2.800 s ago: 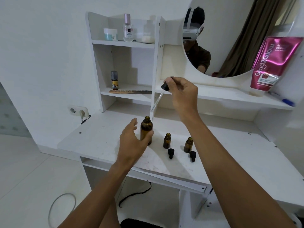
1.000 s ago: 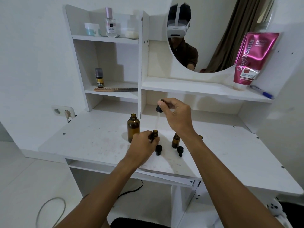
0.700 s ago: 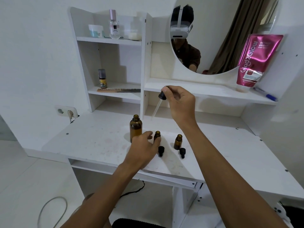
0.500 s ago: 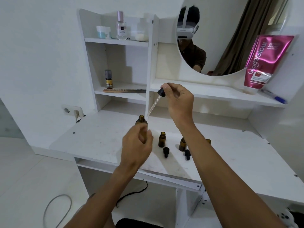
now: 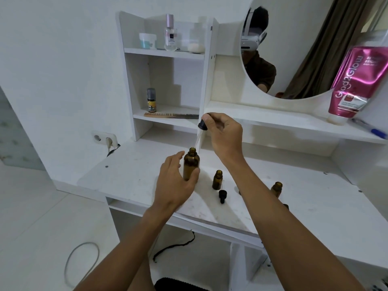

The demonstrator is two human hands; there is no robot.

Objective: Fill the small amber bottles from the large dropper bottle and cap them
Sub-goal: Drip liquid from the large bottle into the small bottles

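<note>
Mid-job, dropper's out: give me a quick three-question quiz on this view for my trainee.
1. True or false: the small amber bottle nearest the large amber bottle is uncapped, a black cap lying on the desk before it.
2. The dropper tip is: A) in that small bottle B) at the large bottle's mouth C) on the desk.
3. Fill in: the ____ hand pinches the dropper's bulb.
Key: 1 true; 2 B; 3 right hand.
</note>
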